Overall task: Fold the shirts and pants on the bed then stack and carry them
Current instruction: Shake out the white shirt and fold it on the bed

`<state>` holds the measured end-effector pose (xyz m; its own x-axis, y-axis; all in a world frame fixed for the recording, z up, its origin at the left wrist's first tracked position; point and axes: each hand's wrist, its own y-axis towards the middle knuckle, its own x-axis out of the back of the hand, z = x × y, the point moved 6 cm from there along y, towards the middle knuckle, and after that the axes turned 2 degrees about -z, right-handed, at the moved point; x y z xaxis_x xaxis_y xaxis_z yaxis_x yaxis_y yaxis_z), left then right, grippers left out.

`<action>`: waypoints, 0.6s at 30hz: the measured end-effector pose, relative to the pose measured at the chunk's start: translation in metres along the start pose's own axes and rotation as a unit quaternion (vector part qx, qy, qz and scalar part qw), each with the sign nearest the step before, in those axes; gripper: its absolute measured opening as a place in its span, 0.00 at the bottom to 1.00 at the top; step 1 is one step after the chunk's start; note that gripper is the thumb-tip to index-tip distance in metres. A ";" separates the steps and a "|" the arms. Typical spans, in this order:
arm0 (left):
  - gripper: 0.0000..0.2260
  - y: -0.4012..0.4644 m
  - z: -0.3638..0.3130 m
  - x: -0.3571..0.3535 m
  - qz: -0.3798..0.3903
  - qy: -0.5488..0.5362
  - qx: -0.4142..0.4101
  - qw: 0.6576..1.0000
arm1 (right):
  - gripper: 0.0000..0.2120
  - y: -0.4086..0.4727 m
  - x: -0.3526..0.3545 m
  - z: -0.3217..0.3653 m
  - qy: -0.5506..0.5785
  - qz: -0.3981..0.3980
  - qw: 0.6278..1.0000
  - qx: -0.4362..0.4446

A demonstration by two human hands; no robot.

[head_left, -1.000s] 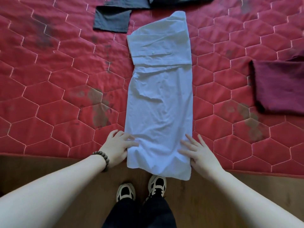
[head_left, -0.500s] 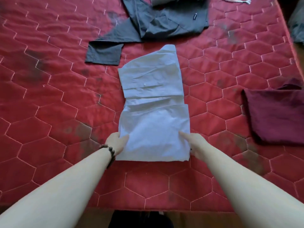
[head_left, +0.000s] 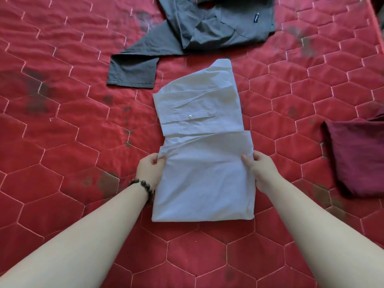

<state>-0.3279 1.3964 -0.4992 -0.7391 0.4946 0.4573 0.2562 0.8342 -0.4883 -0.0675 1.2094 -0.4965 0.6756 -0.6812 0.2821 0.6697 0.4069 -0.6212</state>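
Folding now: we are holding the light blue shirt point(head_left: 204, 179) on the bed point(head_left: 62, 142), and its lower part is lying doubled up over the middle.
Left hand: our left hand point(head_left: 150, 170) is pinching the left edge of the folded layer, the thumb on top of the cloth and the fingers curled at the edge.
Right hand: our right hand point(head_left: 259, 170) is gripping the right edge of the same layer, the thumb lying on the cloth and the fingers going around the side.
Shirt position: it is lying in the middle of the bed, straight in front of us, with a small button point(head_left: 190, 116) showing on the upper part that is not covered.
Bracelet: a dark bead bracelet point(head_left: 143, 183) is sitting on our left wrist, just beside the shirt edge.
Grey garment: a dark grey garment point(head_left: 197, 32) is spreading unfolded behind the shirt, near its top but apart from it.
Maroon garment: a folded maroon garment point(head_left: 357, 159) is resting to the right, well apart from our right hand.
Bed cover: the red quilted cover is showing dark stains in several places.
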 end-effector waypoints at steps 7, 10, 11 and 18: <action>0.08 0.003 0.007 0.002 -0.008 0.010 0.019 1.000 | 0.08 -0.010 0.013 -0.020 -0.143 -0.042 0.988 -0.030; 0.04 -0.006 0.000 0.009 -0.075 0.045 0.003 0.996 | 0.09 -0.018 0.016 -0.020 -0.169 -0.079 0.982 -0.006; 0.06 -0.010 -0.006 0.012 -0.110 0.080 -0.026 0.990 | 0.08 -0.021 0.016 -0.017 -0.191 -0.102 0.976 0.006; 0.20 -0.042 -0.051 -0.053 -0.026 0.353 -0.434 0.829 | 0.24 -0.045 -0.057 0.025 -0.491 -0.122 0.784 0.359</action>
<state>-0.2672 1.3472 -0.4649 -0.2937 0.2167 0.9310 0.8126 0.5695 0.1238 -0.1282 1.2455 -0.4663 0.1759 -0.1377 0.9747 0.5777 0.8162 0.0110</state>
